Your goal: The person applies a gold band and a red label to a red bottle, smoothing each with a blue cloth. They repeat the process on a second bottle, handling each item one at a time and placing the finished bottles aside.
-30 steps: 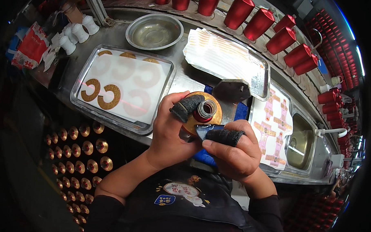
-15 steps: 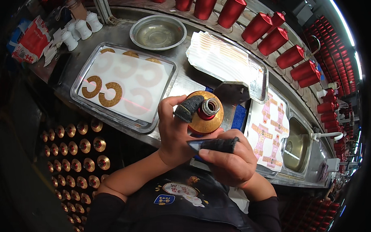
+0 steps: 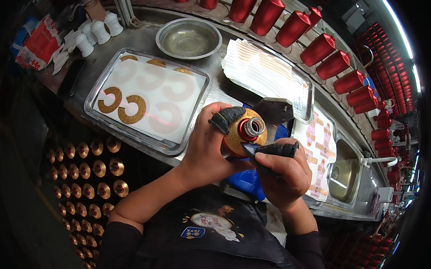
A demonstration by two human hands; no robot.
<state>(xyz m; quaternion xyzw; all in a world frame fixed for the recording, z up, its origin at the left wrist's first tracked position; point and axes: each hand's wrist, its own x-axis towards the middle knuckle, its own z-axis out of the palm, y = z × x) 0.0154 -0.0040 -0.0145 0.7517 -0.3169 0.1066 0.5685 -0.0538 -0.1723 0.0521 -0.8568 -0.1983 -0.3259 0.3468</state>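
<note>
Left hand [image 3: 204, 151] grasps a gold-wrapped red bottle [image 3: 241, 133], neck pointing up, while right hand [image 3: 283, 172], just beside it, pinches a dark tool [image 3: 254, 154] against its side.

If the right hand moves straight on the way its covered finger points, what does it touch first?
Most likely the gold-coated red bottle that the left hand grips: the right hand points left at it, apparently already touching.

At ten o'clock from my hands lies a crumpled red-and-white packet [image 3: 37, 46]; at three o'clock, a white sticker sheet [image 3: 320, 152] with pink shapes.
</note>
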